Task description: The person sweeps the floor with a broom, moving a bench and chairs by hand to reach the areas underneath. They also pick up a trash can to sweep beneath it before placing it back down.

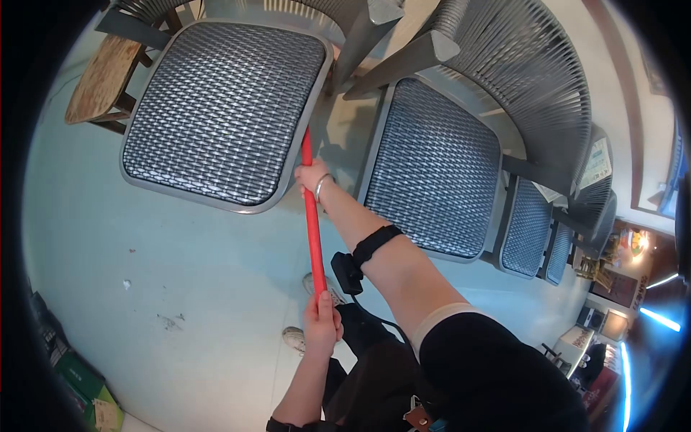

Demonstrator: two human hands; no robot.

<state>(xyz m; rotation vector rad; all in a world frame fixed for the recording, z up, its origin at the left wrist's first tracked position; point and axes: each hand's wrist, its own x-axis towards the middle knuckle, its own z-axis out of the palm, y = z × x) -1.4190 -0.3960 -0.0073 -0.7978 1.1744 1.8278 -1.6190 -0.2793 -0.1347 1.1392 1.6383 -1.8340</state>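
Both hands gripped the red pole [314, 237]: left hand [322, 324] clenched on its near end, right hand [311, 178] wrapped round it farther up. The pole ran over the pale floor [144, 252] into the gap between left woven chair [223, 108] and right woven chair [432, 165]. Wooden stool [104, 79] far left.

Red pole [313, 230], grey (perhaps woven) seats [223, 108]

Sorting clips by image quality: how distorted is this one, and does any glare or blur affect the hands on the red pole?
Head view: heavy fisheye, black corners, chair seat edges bowed; at its centre the red pole, left hand and right hand are sharp and evenly lit, with only soft shadows; at its lower right edge, light strips glare blue-white.
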